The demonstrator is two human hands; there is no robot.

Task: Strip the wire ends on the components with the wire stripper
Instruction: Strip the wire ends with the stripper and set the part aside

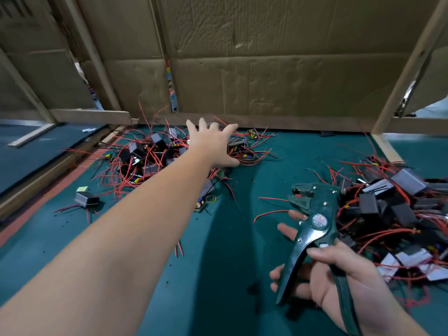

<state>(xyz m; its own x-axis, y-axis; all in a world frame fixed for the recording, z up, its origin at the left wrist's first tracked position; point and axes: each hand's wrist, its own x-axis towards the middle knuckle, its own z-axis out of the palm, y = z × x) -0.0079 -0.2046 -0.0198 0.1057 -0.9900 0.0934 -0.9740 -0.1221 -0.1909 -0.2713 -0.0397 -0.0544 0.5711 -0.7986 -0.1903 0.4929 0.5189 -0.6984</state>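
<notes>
My left hand [213, 141] reaches far forward over a pile of dark box components with red wires [150, 156] at the back of the green table. Its fingers are spread, and its thumb lies beside an open circuit-board component [238, 150]; it grips nothing that I can see. My right hand [339, 277] holds the dark green wire stripper [312, 221] by its handles at the lower right, jaws pointing up and away with nothing in them. A second pile of components with red wires [397, 214] lies to the right of the stripper.
A cardboard wall [266, 69] with wooden posts closes off the back of the table. One lone component [86, 198] lies at the left, beside a small yellow pad. A wooden strip [48, 175] runs along the table's left edge. Bits of stripped insulation dot the green mat [230, 238].
</notes>
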